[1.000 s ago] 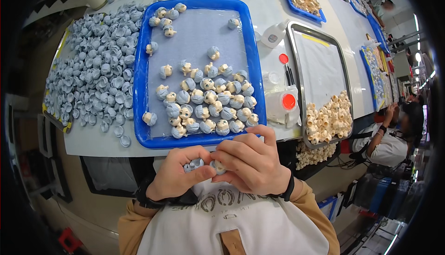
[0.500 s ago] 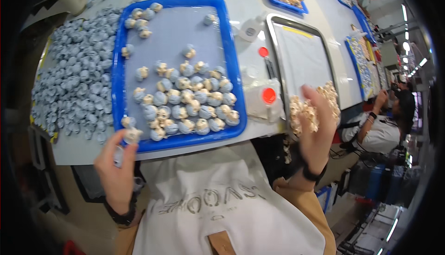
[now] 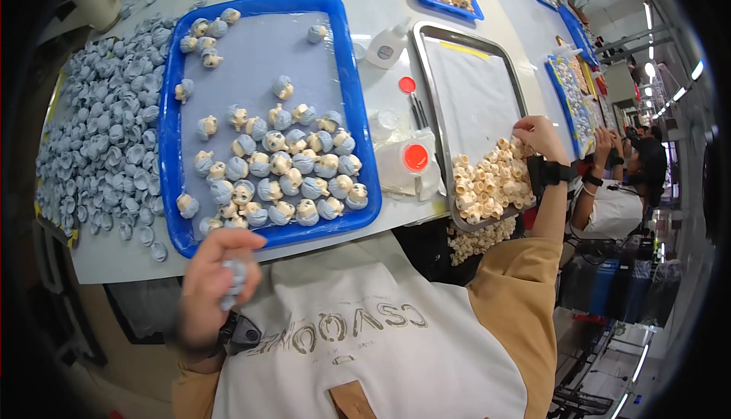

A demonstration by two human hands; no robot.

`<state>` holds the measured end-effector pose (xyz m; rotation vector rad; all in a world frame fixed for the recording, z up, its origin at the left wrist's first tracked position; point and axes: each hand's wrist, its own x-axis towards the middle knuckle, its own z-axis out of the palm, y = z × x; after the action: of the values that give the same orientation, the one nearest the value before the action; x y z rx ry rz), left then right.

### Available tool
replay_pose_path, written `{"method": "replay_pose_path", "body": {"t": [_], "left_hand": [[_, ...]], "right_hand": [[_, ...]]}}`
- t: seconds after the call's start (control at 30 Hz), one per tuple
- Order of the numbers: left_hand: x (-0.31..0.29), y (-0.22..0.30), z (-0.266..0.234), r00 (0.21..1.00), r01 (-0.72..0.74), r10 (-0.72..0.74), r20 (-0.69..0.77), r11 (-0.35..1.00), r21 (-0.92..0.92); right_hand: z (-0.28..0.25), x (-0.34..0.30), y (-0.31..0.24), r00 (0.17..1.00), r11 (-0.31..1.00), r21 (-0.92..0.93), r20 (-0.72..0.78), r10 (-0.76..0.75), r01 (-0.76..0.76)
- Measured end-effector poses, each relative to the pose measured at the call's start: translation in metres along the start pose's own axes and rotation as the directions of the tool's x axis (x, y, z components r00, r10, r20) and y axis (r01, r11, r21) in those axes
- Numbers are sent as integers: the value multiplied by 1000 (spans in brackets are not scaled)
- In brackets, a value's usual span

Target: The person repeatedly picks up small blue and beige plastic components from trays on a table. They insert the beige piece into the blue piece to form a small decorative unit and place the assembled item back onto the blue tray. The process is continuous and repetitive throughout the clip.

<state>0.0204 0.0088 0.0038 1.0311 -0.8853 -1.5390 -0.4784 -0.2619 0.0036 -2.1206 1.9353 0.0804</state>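
On blue tray (image 3: 251, 53): heads (image 3: 281, 163) | steel tray (image 3: 474, 87): parts (image 3: 487, 183) | left hand (image 3: 207, 276) holding shells (image 3: 234, 277), right (image 3: 541, 137) unclear

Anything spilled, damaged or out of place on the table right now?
A few blue-grey hair shells lie loose at the fringe of the main pile, close to the front edge of the table; they look spilled and might get knocked off. Pieces are too small to judge damage.

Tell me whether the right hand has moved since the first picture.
Yes. Judged against the metal tray, the right hand went rightward and forward: from in front of the blue tray to the metal tray's right edge.
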Motion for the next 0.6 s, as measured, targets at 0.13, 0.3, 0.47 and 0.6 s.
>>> {"method": "replay_pose_path", "body": {"t": [0.13,0.3,0.47,0.6], "left_hand": [[4,-2,1,991,80,-74,113,995,-51],[5,-2,7,976,161,-153,156,986,-40],[12,-5,12,950,225,-198,240,970,-88],[11,-1,20,934,276,-250,256,959,-68]], "right_hand": [[-2,0,0,985,985,-136,-124,-123,106],[-13,-75,-142,902,832,455,-415,-119,319],[15,-156,-254,610,387,602,-217,-762,698],[43,-156,-282,575,273,672,-277,-769,689]]}}
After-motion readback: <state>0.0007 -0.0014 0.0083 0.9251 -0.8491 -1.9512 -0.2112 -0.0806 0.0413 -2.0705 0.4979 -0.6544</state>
